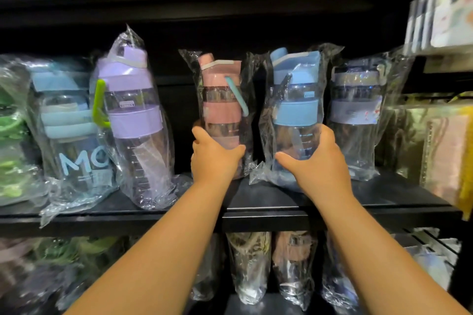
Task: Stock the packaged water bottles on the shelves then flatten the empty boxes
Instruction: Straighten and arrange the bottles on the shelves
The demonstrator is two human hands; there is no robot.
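pink bottle point(221, 110), plastic-wrapped, gripped low by my left hand point(213, 158); blue bottle point(295, 110) gripped likewise by my right hand point(314, 161), both mid-row on the shelf point(256, 212). my judgement: seat each base flat, align with neighbours, release only once steady. long axes near vertical, caps up.

green bottle point(9, 125) cut off left | lower-shelf bottles point(249, 263) blurred, perhaps brown

Left hand point(213, 158) grips the pink bottle point(222, 110); right hand point(316, 161) grips the blue bottle point(294, 107); both upright on the shelf point(256, 215).
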